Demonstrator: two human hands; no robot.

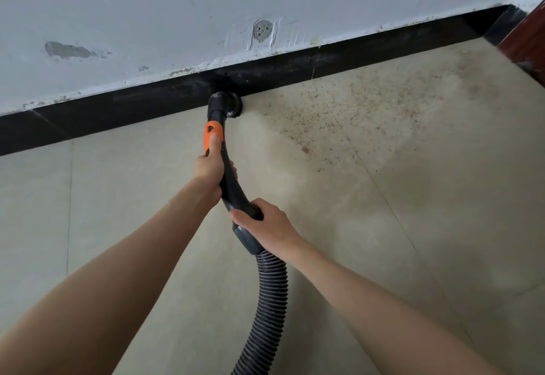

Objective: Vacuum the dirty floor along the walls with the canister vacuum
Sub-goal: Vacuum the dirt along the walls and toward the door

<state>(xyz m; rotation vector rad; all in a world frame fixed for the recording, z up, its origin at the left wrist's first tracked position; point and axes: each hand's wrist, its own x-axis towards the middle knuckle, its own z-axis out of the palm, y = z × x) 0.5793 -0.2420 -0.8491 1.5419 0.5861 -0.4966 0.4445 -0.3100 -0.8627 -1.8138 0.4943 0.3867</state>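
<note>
Your left hand [210, 165] is wrapped around the curved black vacuum handle [228, 180], its grip closed on the tube just below the orange collar [213, 136], with the thumb lying up along that collar. Your right hand [265, 224] grasps the lower end of the same handle, fingers curled over the top where the rigid tube meets the ribbed black hose [269, 295]. The hose drops from there toward you and leaves the bottom edge of the view.

The nozzle [228, 103] at the far end of the handle sits on the floor [132, 197], pressed right against the black baseboard [147, 103] at the foot of the white wall [177, 6]. To the right of the nozzle, the beige tiles carry a wide scatter of brownish dirt specks [368, 103], reaching toward the corner. The tiles to the left of the nozzle look plain. The wall shows a grey patched round spot [262, 30] above the nozzle and a chipped grey mark [67, 50] farther left. A reddish-brown door frame [528, 38] stands at the right edge.
</note>
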